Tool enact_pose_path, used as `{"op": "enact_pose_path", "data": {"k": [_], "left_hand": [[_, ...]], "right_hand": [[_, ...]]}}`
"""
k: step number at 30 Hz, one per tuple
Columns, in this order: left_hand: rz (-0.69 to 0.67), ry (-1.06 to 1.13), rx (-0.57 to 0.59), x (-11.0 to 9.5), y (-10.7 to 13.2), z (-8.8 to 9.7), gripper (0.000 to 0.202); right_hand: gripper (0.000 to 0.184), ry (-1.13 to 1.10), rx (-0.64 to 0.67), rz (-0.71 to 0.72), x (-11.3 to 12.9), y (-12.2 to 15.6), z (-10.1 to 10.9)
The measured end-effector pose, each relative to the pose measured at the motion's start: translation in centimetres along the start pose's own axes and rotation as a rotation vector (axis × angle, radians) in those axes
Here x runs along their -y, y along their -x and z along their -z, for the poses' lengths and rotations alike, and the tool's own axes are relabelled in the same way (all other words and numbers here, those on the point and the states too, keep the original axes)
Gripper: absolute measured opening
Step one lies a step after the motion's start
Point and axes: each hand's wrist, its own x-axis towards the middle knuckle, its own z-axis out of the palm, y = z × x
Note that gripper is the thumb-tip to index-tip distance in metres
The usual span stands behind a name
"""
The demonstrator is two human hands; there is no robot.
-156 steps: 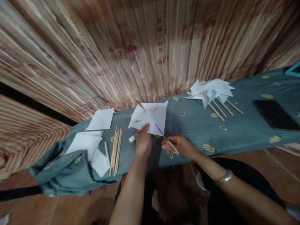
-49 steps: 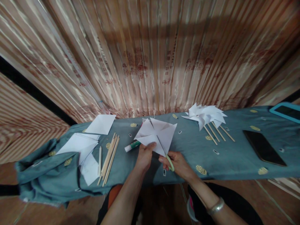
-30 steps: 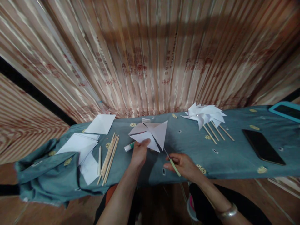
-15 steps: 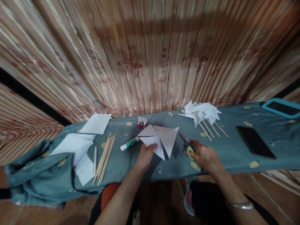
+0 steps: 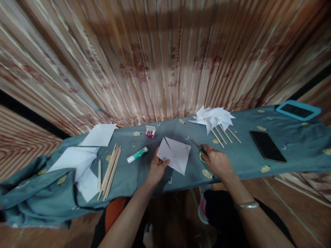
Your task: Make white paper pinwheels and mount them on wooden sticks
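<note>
My left hand (image 5: 158, 167) pinches the left corner of a white paper square (image 5: 176, 155), thumb on top and fingers underneath. Slits run in from the square's corners; the one at the upper left shows most clearly. To the right, my right hand (image 5: 218, 161) is closed around a pair of scissors (image 5: 202, 151), their blades pointing up and left, apart from the paper. A green and white glue stick (image 5: 137, 155) lies left of my left hand. Behind the paper stands a small red box (image 5: 150, 132) with its lid up and little metal pieces inside.
Wooden sticks (image 5: 111, 172), a pale pencil-like stick (image 5: 99, 175) and white paper sheets (image 5: 74, 160) lie on the left of the green cloth (image 5: 144, 179). Paper pinwheels (image 5: 213, 119) on sticks lie at back right, near a black phone (image 5: 267, 146) and a blue-framed tablet (image 5: 298, 110).
The paper, spread with its slits wide apart before, now lies flatter and squarer in my left hand, turned and clear of the glue stick. My right hand still holds the scissors.
</note>
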Motion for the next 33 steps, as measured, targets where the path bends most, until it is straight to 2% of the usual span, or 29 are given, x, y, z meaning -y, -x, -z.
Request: {"op": "enact_pose_path", "data": {"k": [3,5,7,10,13,17,21,25,33], "left_hand": [[-0.138,-0.220,-0.098,-0.5,-0.3,1.2,0.065],[-0.304,-0.431,-0.118,-0.7,-0.3,1.9,0.063],[-0.475,-0.632,-0.065,-0.7,-0.1,2.0,0.053],[-0.616,-0.865,0.127,-0.4,0.6,1.2,0.043],[-0.624,-1.019,0.295,0.3,1.3,0.1,0.041],[-0.578,-1.087,0.318,1.5,1.5,-0.1,0.038],[-0.570,-1.111,0.307,2.1,1.3,0.5,0.035],[-0.582,-1.126,0.318,2.0,1.5,0.6,0.038],[-0.537,-1.092,0.305,1.5,2.2,1.5,0.039]], "right_hand": [[0.033,-0.008,-0.056,-0.002,-0.1,-0.1,0.0],[0.027,-0.036,-0.121,0.014,-0.2,-0.2,-0.1],[0.026,-0.099,-0.193,0.066,0.2,-0.4,-0.4],[0.031,-0.228,-0.254,0.213,1.8,-0.6,-1.2],[0.036,-0.290,-0.240,0.381,4.3,-0.5,-2.0],[0.043,-0.233,-0.176,0.519,7.1,-0.3,-2.4],[0.045,-0.222,-0.122,0.510,8.2,-0.5,-3.1],[0.045,-0.227,-0.100,0.456,7.9,-0.9,-4.2],[0.049,-0.252,-0.162,0.350,6.8,-1.2,-6.1]]}}
